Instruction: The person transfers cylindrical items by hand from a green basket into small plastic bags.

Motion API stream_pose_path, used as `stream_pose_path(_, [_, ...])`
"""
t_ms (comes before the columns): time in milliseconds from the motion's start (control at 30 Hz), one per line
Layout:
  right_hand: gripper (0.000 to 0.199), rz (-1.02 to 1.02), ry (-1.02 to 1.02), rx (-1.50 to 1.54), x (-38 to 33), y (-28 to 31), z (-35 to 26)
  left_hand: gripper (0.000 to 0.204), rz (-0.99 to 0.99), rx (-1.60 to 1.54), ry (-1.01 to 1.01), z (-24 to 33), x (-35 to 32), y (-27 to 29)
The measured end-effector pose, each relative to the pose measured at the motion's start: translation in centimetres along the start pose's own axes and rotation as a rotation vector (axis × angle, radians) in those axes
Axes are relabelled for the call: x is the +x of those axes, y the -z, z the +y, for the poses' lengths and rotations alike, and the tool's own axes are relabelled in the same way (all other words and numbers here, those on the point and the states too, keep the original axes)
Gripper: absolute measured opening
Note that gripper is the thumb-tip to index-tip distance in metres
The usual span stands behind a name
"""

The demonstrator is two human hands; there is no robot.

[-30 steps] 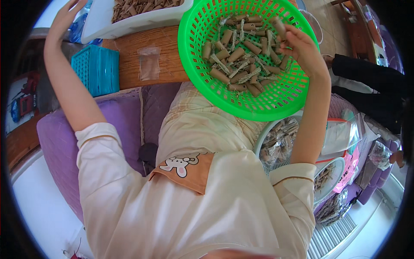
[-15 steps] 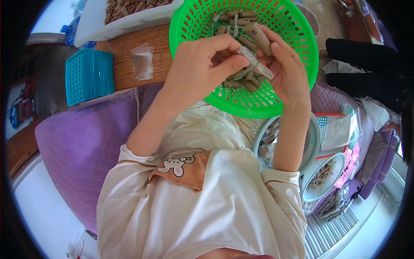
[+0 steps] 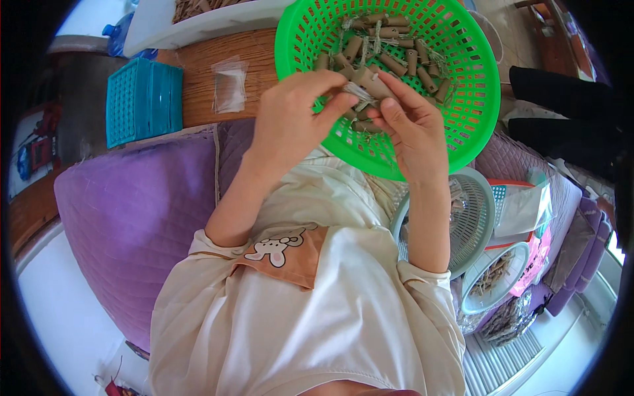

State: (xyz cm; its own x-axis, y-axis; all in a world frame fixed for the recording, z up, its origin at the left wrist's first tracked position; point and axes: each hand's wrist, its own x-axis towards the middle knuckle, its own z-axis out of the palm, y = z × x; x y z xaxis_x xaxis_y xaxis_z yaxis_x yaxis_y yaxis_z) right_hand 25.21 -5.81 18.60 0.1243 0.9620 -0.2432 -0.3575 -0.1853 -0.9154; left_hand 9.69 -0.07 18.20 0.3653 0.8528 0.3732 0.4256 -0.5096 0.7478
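Over a green plastic basket point(image 3: 494, 99), both hands meet at one brown cardboard-like tube point(image 3: 374, 84). My right hand point(image 3: 415, 129) closes its thumb and fingers around the tube, which is tilted. Pinched in my left hand point(image 3: 294, 112) is a bundle of pale string point(image 3: 356, 92), right against the tube's near left end. Whether the string goes inside the tube is hidden by the fingers. More brown tubes point(image 3: 393, 64), several with loose pale string, lie in the basket below.
Left of the basket, clear plastic bags point(image 3: 229, 89) and stacked teal baskets point(image 3: 129, 102) rest on a wooden table point(image 3: 261, 59). Behind them stands a white tray point(image 3: 198, 32) of brown pieces. To my right are a grey-green basket point(image 3: 485, 218) and a smaller basket point(image 3: 465, 303) of brown sticks.
The tube, held higher and apart from the string before, has come down to the string bundle. My right hand has moved left and lower, and the view has shifted slightly.
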Motion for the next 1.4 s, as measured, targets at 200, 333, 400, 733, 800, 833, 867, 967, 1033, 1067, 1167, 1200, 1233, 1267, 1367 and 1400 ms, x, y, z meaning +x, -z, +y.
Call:
stream_pose_path(200, [0.032,0.152,0.085,0.104,-0.5,2.3,-1.0,0.021,0.218,0.321,0.223,-9.7,-1.2,4.6])
stream_pose_path(333, [0.031,0.110,0.060,0.093,-0.4,2.0,-1.6,0.028,0.068,0.888,0.249,-15.3,-4.6,3.7])
stream_pose_path(400, [0.031,0.089,0.049,0.081,-0.3,1.7,-1.5,0.024,0.091,0.839,0.269,-15.3,-4.6,3.5])
stream_pose_path(733, [0.029,0.036,0.027,0.004,-0.4,1.7,-1.5,0.059,0.328,0.499,0.310,-15.0,-3.7,3.1])
stream_pose_path(800, [0.029,0.033,0.031,0.003,-0.4,1.8,-1.4,0.067,0.425,0.641,0.269,-14.5,-3.5,2.9])
stream_pose_path(833, [0.029,0.036,0.028,0.007,-0.4,1.9,-1.4,0.067,0.423,0.641,0.268,-14.6,-3.5,2.9])
stream_pose_path(867, [0.029,0.039,0.024,0.010,-0.4,1.9,-1.4,0.070,0.409,0.633,0.297,-14.9,-3.6,3.0])
stream_pose_path(967, [0.029,0.048,0.019,0.022,-0.4,2.0,-1.2,0.065,0.337,0.462,0.470,-14.4,-3.3,3.4])
stream_pose_path(1033, [0.030,0.041,0.010,0.004,-0.5,2.1,-1.2,0.057,0.276,0.295,0.610,-14.7,-3.3,3.5])
stream_pose_path(1067, [0.031,0.032,0.001,-0.015,-0.5,2.1,-1.3,0.044,0.247,0.390,0.526,-15.7,-3.6,3.6])
stream_pose_path(1167, [0.031,0.037,0.022,-0.075,-0.6,2.2,-1.4,0.024,0.262,0.491,0.454,-16.0,-3.4,4.1])
stream_pose_path(1200, [0.031,0.039,0.022,-0.074,-0.6,2.2,-1.5,0.017,0.308,0.499,0.467,-15.8,-3.1,4.3])
stream_pose_path(1233, [0.029,0.051,0.055,-0.083,-0.6,2.2,-1.5,0.017,0.307,0.499,0.467,-15.6,-2.8,4.7])
stream_pose_path(1267, [0.027,0.063,0.089,-0.092,-0.6,2.2,-1.5,0.018,0.256,0.352,0.513,-15.3,-2.5,5.2])
stream_pose_path(1367, [0.026,0.242,0.270,-0.143,-0.8,1.3,-1.9,0.019,0.199,-0.041,0.547,-12.6,-1.6,5.6])
stream_pose_path(1400, [0.026,0.242,0.269,-0.143,-0.9,1.0,-2.1,0.020,0.189,-0.286,0.532,-11.0,-1.3,5.4])
